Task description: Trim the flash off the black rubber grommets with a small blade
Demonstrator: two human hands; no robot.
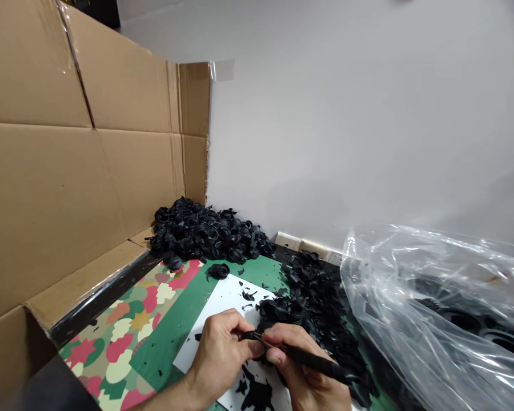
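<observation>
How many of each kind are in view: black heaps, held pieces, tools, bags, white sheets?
Black heaps: 2, back heap, near heap
Held black piece: 1
Black tool: 1
Clear plastic bag: 1
White sheet: 1
Total: 6

I could read no text, number, label or brand anywhere: the cardboard at the upper left was plain, and the mat at the lower left bore only coloured shapes.

Left hand, right hand: fingers pinched.
</observation>
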